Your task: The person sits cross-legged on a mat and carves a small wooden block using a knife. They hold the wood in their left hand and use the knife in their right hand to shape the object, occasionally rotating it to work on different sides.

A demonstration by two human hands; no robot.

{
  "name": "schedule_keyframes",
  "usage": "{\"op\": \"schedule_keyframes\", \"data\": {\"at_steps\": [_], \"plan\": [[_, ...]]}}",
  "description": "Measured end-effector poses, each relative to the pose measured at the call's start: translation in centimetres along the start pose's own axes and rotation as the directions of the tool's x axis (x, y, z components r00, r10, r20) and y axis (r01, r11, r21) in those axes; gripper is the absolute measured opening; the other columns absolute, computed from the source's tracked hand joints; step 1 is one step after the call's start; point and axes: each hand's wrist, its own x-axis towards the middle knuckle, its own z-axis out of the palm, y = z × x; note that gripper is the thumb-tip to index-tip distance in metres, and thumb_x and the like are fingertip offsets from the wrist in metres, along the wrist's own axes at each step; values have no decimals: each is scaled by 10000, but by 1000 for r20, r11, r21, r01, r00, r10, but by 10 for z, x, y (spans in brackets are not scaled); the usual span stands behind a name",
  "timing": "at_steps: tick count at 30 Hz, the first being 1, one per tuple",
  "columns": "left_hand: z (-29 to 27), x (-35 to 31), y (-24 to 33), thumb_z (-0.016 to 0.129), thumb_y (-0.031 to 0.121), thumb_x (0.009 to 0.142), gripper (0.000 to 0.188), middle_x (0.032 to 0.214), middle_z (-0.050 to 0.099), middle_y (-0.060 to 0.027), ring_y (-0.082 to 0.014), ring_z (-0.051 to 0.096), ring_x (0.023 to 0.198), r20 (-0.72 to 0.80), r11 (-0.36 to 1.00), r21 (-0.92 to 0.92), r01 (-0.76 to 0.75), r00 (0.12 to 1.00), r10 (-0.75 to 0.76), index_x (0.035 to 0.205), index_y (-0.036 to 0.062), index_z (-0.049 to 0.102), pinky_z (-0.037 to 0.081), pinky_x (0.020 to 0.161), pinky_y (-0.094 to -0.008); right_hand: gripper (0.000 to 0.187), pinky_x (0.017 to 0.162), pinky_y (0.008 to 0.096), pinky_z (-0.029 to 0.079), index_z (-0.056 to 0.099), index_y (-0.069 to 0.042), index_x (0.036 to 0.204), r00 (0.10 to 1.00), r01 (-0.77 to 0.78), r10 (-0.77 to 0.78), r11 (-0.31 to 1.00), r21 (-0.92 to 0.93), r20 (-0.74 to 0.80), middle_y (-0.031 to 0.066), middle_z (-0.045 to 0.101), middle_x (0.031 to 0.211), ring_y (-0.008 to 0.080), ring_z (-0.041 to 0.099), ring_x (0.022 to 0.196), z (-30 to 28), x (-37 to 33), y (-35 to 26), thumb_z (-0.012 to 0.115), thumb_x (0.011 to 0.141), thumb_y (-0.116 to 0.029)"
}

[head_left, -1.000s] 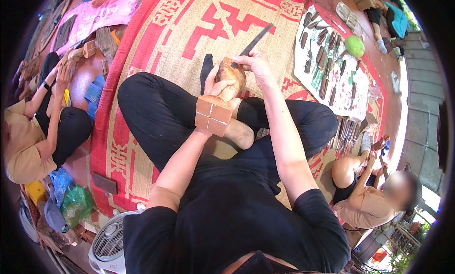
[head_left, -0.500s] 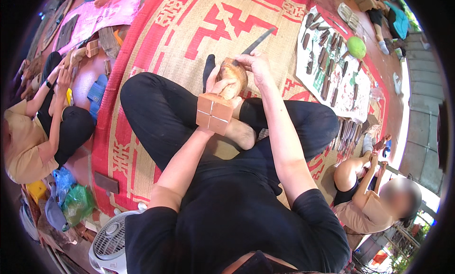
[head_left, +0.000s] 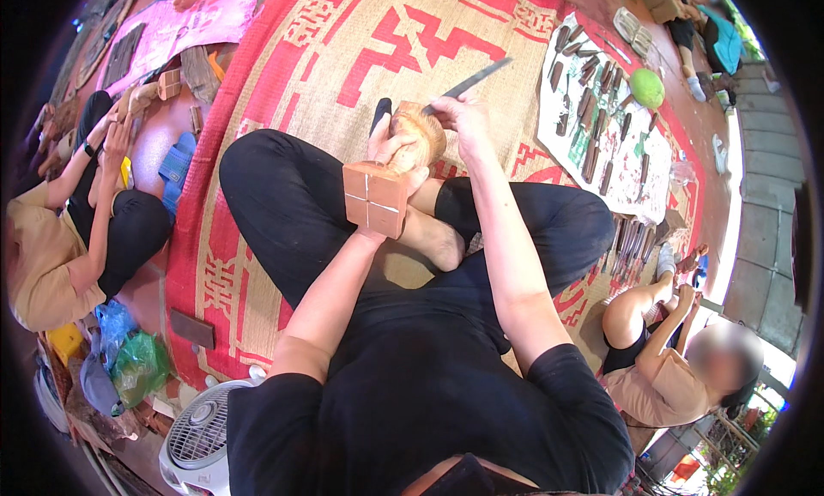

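Note:
I sit cross-legged on a red and tan woven mat [head_left: 343, 50]. My left hand [head_left: 388, 146] grips a light wooden carving [head_left: 419, 136] that rises from a square reddish block base [head_left: 375, 198], held above my crossed legs. My right hand [head_left: 459, 117] holds a slim metal chisel [head_left: 470, 81] whose shaft points up and to the right, its lower end against the top of the carving. A dark oblong thing [head_left: 380, 114] shows just behind my left hand's fingers.
A white cloth [head_left: 601, 136] at the right carries several carving tools and a green round object [head_left: 648, 87]. One person [head_left: 77, 213] sits at the left, another [head_left: 678, 367] at the lower right. A white fan [head_left: 202, 432] stands by my left hip.
The carving and both hands have stayed in place over my legs; the chisel has shifted only slightly against the top of the wood.

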Motion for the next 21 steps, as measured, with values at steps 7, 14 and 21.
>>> {"op": "schedule_keyframes", "data": {"at_steps": [7,14,21], "plan": [[-1,-1,4,668,312,806,428,1401,328,-191,-329,335,1308,-15,1000,-23,17,1000,-18,1139,60,573,272,1080,-449,127,529,241,494,616,-23,850,997,26,-30,998,64,69,75,658,735,121,632,613,-3,2,-3,686,769,-92],[-3,2,3,674,296,791,435,1398,337,-199,-333,355,1297,-5,1000,19,-3,1000,3,1146,66,571,288,1070,-444,113,571,275,489,630,2,785,999,-5,7,1000,-25,49,88,655,713,153,628,608,9,1,2,706,713,-40],[-3,0,-2,676,296,792,442,1407,333,-191,-332,341,1307,-15,1000,3,-14,1000,14,1157,71,566,277,1078,-448,143,522,236,498,592,-27,853,1000,-5,5,1000,17,-21,79,665,741,136,644,625,-15,14,1,682,769,-101]]}}
